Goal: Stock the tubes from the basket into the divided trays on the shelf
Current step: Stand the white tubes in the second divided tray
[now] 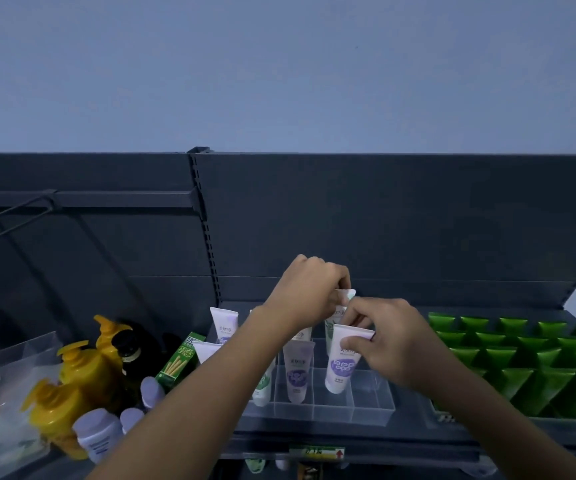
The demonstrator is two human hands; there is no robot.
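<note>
Right hand (pixel 392 342) pinches purple-labelled tube (pixel 341 370), left hand (pixel 309 292) green-labelled tube (pixel 346 295).

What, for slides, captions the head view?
Left hand pinches one tube, right hand a purple-labelled tube, over the divided tray.

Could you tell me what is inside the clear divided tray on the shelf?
Upright tubes: a purple-label tube, another pinched by the right hand, and a green-label tube. The left hand grips one further back, and its forearm hides the compartments beneath.

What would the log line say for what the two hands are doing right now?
left hand: pinches top of back tube | right hand: holds purple-label tube upright in clear divided tray | stage: stocking
</note>
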